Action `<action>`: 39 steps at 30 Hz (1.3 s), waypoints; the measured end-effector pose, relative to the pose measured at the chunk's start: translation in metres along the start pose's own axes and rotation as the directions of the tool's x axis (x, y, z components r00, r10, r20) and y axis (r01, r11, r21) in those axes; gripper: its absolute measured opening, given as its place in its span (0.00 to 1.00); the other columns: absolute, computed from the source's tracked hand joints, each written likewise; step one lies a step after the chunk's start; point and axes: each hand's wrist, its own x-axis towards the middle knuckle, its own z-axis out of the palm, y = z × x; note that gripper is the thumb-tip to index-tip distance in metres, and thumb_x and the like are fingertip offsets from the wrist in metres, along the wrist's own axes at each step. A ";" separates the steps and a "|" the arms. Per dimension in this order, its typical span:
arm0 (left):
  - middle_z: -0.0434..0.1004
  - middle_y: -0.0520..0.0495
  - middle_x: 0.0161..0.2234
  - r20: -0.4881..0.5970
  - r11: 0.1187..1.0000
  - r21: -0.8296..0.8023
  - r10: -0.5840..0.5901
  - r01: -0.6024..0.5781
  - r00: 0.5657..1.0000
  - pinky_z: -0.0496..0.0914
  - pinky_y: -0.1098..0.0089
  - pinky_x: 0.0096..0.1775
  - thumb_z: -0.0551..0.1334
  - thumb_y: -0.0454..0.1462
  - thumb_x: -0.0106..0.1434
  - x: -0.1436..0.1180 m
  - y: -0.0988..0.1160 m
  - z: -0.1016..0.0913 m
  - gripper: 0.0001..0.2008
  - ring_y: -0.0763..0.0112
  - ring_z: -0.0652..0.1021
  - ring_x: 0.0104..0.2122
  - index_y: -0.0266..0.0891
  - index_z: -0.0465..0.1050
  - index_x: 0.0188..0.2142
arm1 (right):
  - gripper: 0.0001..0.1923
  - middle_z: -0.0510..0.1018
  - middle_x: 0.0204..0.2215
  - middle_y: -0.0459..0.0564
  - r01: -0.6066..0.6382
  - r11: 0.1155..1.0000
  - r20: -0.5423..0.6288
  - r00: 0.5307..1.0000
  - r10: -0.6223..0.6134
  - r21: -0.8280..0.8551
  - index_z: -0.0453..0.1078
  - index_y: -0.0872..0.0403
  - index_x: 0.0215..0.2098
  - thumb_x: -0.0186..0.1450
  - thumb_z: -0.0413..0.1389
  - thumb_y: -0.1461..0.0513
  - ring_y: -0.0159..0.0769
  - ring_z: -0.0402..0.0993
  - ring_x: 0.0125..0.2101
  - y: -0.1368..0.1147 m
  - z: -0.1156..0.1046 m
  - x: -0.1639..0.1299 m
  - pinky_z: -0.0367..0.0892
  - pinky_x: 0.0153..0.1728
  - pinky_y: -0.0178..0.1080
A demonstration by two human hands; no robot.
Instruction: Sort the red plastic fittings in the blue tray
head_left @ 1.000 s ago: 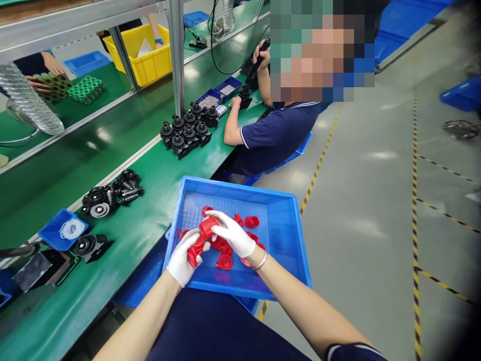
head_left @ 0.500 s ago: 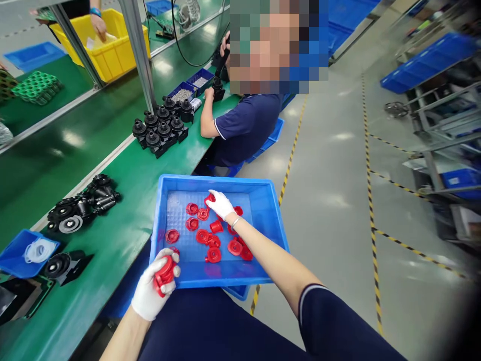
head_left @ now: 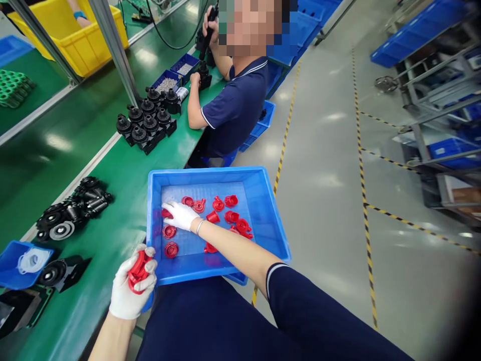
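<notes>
My left hand [head_left: 126, 296], in a white glove, is closed around red round plastic parts [head_left: 139, 265] at the near left corner of a blue bin [head_left: 210, 174]. Inside that bin, at its left side, my gloved right hand [head_left: 183, 215] has its fingers on another red plastic part [head_left: 166, 213], mostly covered by the fingers. Several more red parts lie loose on the bin floor, among them one [head_left: 171, 249] near the front left and one [head_left: 231, 201] at the back right. My right forearm hides some of them.
Left of the bin runs a green workbench [head_left: 124, 200] bearing black assemblies [head_left: 150, 123], black parts [head_left: 75, 208] and a small blue bin [head_left: 15, 260] with white rings. A co-worker [head_left: 235, 105] sits beyond, holding a black tool. A yellow bin [head_left: 90, 45] stands further back.
My right hand has moved left across the bin, from its middle to its left side. My left hand, still holding red parts, has shifted left and slightly down. The view has shifted a little.
</notes>
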 end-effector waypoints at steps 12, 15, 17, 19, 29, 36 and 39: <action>0.69 0.45 0.37 -0.061 0.999 0.020 -0.034 0.036 0.998 0.63 0.82 0.14 0.61 0.26 0.56 0.004 -0.002 -0.001 0.13 0.74 0.71 0.26 0.37 0.68 0.41 | 0.29 0.60 0.56 0.44 -0.295 0.935 0.111 0.941 0.320 -0.196 0.60 0.37 0.59 0.58 0.52 0.53 0.22 0.62 0.54 0.113 -0.054 -0.099 0.62 0.65 0.38; 0.69 0.45 0.37 -0.070 0.996 0.064 -0.051 0.055 0.996 0.63 0.83 0.14 0.60 0.27 0.57 0.011 -0.008 0.006 0.11 0.75 0.71 0.26 0.36 0.68 0.40 | 0.30 0.57 0.57 0.46 -0.302 0.927 0.122 0.935 0.334 -0.221 0.59 0.40 0.60 0.57 0.51 0.57 0.23 0.61 0.54 0.119 -0.033 -0.109 0.62 0.64 0.40; 0.68 0.45 0.37 -0.075 0.993 0.094 -0.062 0.069 0.995 0.62 0.83 0.14 0.60 0.28 0.58 0.014 -0.011 0.011 0.10 0.75 0.71 0.26 0.35 0.68 0.41 | 0.28 0.58 0.56 0.49 -0.330 0.921 0.104 0.929 0.356 -0.209 0.61 0.47 0.58 0.59 0.49 0.59 0.22 0.61 0.53 0.117 -0.025 -0.110 0.63 0.64 0.40; 0.68 0.45 0.37 -0.085 0.991 0.111 -0.071 0.081 0.994 0.62 0.83 0.14 0.59 0.28 0.60 0.016 -0.014 0.014 0.09 0.75 0.71 0.26 0.35 0.68 0.41 | 0.26 0.60 0.54 0.52 -0.362 0.916 0.087 0.921 0.380 -0.173 0.63 0.55 0.55 0.59 0.49 0.59 0.18 0.60 0.50 0.115 -0.023 -0.110 0.63 0.63 0.38; 0.68 0.45 0.37 -0.152 0.986 0.124 -0.090 0.110 0.984 0.62 0.83 0.14 0.58 0.28 0.60 0.017 -0.021 0.010 0.09 0.76 0.71 0.26 0.36 0.69 0.41 | 0.32 0.67 0.45 0.47 -0.397 0.900 -0.025 0.913 0.407 0.179 0.67 0.56 0.50 0.52 0.58 0.48 0.07 0.58 0.36 0.103 -0.025 -0.122 0.62 0.46 0.17; 0.66 0.45 0.38 -0.172 0.975 0.175 -0.106 0.136 0.979 0.62 0.83 0.14 0.62 0.28 0.57 0.017 -0.028 0.012 0.11 0.77 0.70 0.26 0.36 0.70 0.40 | 0.38 0.60 0.53 0.50 -0.571 0.730 -0.357 0.637 0.683 0.376 0.56 0.52 0.61 0.57 0.50 0.45 0.09 0.57 0.42 0.140 -0.086 -0.116 0.60 0.59 0.21; 0.66 0.45 0.38 -0.169 0.965 0.213 -0.117 0.152 0.979 0.61 0.83 0.15 0.62 0.28 0.58 0.017 -0.029 0.008 0.10 0.78 0.69 0.25 0.36 0.70 0.40 | 0.37 0.61 0.52 0.52 -0.580 0.699 -0.386 0.583 0.715 0.418 0.57 0.57 0.60 0.58 0.48 0.45 0.08 0.56 0.40 0.159 -0.106 -0.115 0.60 0.57 0.20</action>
